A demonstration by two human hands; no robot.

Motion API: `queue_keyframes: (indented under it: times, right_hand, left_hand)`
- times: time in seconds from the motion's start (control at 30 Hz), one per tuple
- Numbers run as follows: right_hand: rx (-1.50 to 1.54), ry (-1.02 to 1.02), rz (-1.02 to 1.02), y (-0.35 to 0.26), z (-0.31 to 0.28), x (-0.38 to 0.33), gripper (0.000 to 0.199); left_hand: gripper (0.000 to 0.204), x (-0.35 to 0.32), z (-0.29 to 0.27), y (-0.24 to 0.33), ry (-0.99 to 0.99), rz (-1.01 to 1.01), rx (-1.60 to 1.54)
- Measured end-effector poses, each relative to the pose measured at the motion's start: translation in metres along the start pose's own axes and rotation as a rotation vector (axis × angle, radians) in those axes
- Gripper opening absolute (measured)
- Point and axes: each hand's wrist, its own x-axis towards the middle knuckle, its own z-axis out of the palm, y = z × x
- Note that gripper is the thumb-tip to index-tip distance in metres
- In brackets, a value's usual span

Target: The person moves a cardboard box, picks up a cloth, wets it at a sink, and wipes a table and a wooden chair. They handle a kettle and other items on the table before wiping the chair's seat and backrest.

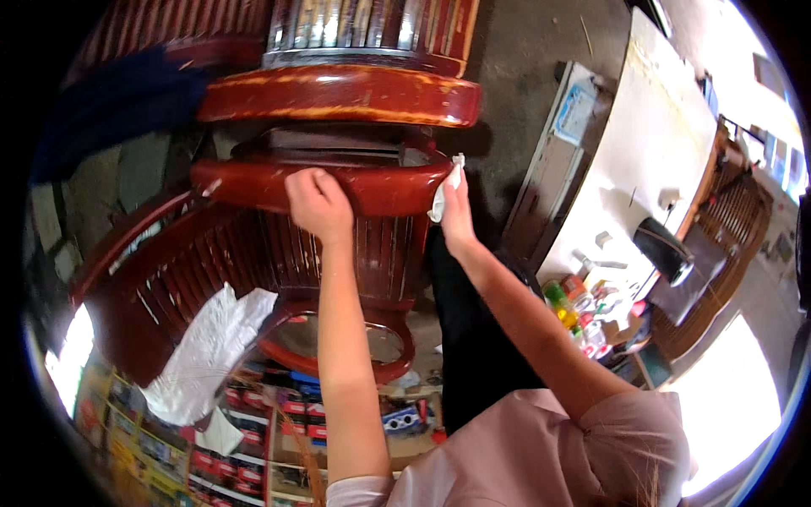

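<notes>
On the curved top rail (pixel 338 182) of a dark red lacquered wooden chair, the left hand (pixel 319 203) rests clenched, knuckles up, pressing on the glossy wood near the rail's middle. At the rail's right end the right hand (pixel 454 211) pinches a small white cloth (pixel 445 190) against the wood, fingers closed on the fabric. The rail's long axis runs left to right across the view, bowed slightly, its ends rounded. Below it, thin vertical slats (pixel 279 253) drop to a round seat ring (pixel 338 338) with an open centre, and a curved armrest (pixel 127 245) sweeps down on the left. The finish is shiny, with worn yellowish streaks.

A crumpled sheet of white paper (pixel 203 355) hangs over the chair's lower left part. Beyond the rail stands a second chair (pixel 346 93) of the same red wood, its rail showing more yellow wear. A dark blue cloth (pixel 118 101) lies at upper left.

Under the chair, rows of small red and yellow boxes (pixel 245 439) sit packed in cartons. To the right, a long pale bench (pixel 642 160) carries a black cylindrical object (pixel 663 249); at its near end cluster bottles (pixel 574 304) with green, orange and yellow colouring. A flat rectangular pale blue package (pixel 574 114) lies near the bench's left side. The floor (pixel 524 51) is grey concrete.
</notes>
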Motion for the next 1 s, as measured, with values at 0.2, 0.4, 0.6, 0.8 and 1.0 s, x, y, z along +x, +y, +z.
queue_keyframes:
  times: [0.2, 0.4, 0.6, 0.8, 1.0]
  right_hand:
    - [0.332, -0.135, 0.074, 0.030, -0.022, 0.055, 0.061]
    - [-0.064, -0.038, -0.329, 0.121, -0.027, 0.166, 0.060]
    - [0.333, -0.049, -0.075, 0.144, -0.042, 0.241, 0.056]
    - [0.685, -0.356, -0.102, 0.085, -0.030, 0.098, 0.060]
    - [-0.029, -0.162, -0.207, 0.103, -0.028, 0.135, 0.063]
  left_hand:
    - [0.013, -0.002, 0.018, -0.011, 0.157, 0.127, 0.117]
    - [0.014, -0.005, 0.013, -0.024, 0.113, 0.116, 0.085]
    - [0.018, -0.001, 0.010, -0.022, 0.091, 0.117, 0.141]
    - [0.020, 0.003, 0.009, -0.025, 0.024, 0.219, 0.096]
    - [0.021, 0.002, 0.010, -0.023, 0.053, 0.195, 0.130]
